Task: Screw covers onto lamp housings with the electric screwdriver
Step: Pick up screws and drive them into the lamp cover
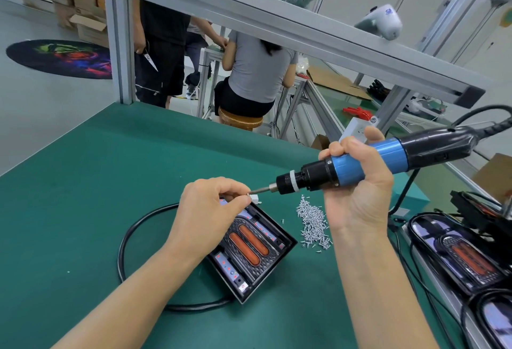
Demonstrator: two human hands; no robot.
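Right hand [357, 182] wrapped around the blue-and-black electric screwdriver [346, 165], bit pointing toward 9 o'clock. Left hand [213, 204] pinches a small screw [248, 194] at the bit tip, above the black lamp housing [249, 249] on the green tabletop [83, 210]. Loose screw pile [311, 222] at 3 o'clock of the housing, apart from it.

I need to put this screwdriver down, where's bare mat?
Bare mat lies left of the cable loop and at the far edge. Crowded right of the lamp housing: screw pile, finished lamps.
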